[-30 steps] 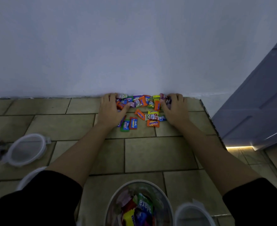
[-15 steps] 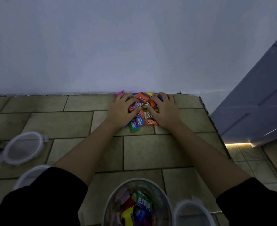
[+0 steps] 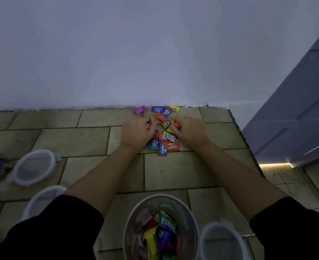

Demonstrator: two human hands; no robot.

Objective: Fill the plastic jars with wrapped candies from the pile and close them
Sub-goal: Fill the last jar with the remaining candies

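Observation:
A pile of wrapped candies [image 3: 163, 132] lies on the tiled floor against the white wall. My left hand [image 3: 136, 133] is curled on the pile's left side with an orange candy in its fingers. My right hand [image 3: 190, 131] is curled on the right side, closed on an orange candy. A clear plastic jar [image 3: 161, 228], open and partly filled with candies, stands near me at the bottom centre. A pink candy [image 3: 139, 110] lies apart by the wall.
One clear lid [image 3: 35, 167] lies on the floor at left, with another [image 3: 42, 199] just below it. A third lid or container [image 3: 221, 241] sits right of the jar. A grey door [image 3: 293, 117] stands at right, where the tiled ledge ends.
Both hands pulled the spread candies together toward the middle, then drew back a little from the wall and curled shut on candies. A few candies stayed by the wall.

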